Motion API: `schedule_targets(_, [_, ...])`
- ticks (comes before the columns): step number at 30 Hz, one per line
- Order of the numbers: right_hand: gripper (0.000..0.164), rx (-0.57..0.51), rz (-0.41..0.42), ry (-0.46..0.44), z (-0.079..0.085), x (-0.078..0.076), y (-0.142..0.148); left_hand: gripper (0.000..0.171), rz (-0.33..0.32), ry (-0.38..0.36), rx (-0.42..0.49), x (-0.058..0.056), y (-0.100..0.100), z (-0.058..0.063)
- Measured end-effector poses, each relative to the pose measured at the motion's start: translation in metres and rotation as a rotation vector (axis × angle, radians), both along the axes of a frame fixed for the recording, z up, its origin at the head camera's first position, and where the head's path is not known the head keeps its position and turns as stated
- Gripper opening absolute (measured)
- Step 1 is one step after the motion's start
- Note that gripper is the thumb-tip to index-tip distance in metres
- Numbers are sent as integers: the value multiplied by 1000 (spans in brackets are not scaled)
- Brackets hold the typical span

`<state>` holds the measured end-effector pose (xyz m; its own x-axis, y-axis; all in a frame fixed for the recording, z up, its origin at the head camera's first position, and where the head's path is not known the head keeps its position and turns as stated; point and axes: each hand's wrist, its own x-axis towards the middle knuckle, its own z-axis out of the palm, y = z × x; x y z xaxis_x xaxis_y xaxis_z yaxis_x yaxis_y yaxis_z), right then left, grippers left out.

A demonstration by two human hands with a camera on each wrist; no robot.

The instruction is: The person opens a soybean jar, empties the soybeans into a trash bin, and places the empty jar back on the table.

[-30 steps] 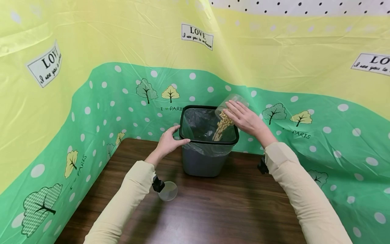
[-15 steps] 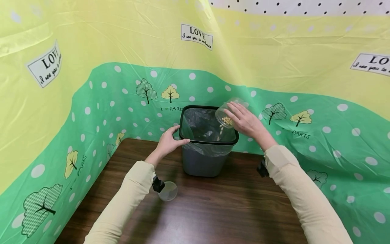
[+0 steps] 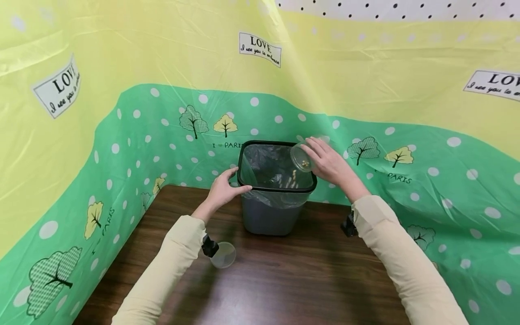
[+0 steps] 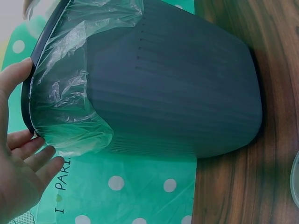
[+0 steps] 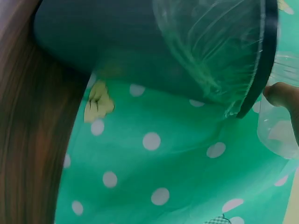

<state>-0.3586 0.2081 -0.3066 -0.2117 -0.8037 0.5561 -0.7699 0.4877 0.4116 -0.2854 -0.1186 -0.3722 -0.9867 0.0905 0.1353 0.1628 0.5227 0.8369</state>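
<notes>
A grey trash can (image 3: 268,214) with a black rim and a clear plastic liner (image 4: 70,98) stands upright at the back of the table. My left hand (image 3: 225,188) holds its front left rim corner, thumb on the front side and fingers along the left. Over the right side of the opening, my right hand (image 3: 330,164) grips a clear plastic jar (image 3: 299,158), tipped mouth-down toward the can. A few pale yellow beans (image 3: 305,164) sit at the jar's mouth while others drop into the liner. In the right wrist view, the jar (image 5: 275,133) shows beside the rim.
A round clear lid (image 3: 223,255) lies on the dark wooden table (image 3: 280,289), close to the left wrist's black camera (image 3: 210,246). Green and yellow patterned sheeting (image 3: 183,58) hangs right behind the can and along both sides.
The thick stream of beans from the jar has thinned to a few falling ones. My right hand has lowered slightly and tipped the jar further. The left hand stays on the rim.
</notes>
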Motion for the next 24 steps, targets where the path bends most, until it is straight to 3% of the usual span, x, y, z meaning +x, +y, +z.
schedule_targets(4, [81,-8,-33,-43,0,0,3,83,2,-5,1,2,-1,1])
schedule_targets(9, [77,-56,-24,-2,6,0,-5,83,5,-19,1,1,-4,1])
schedule_targets(16, [72,95,-27,-20,4,2,-13,82,11,-20,-5,-2,-4,-1])
schedule_targets(24, [80,58,-38,-27,3,3,-10,82,5,-19,4,-1,-2,0])
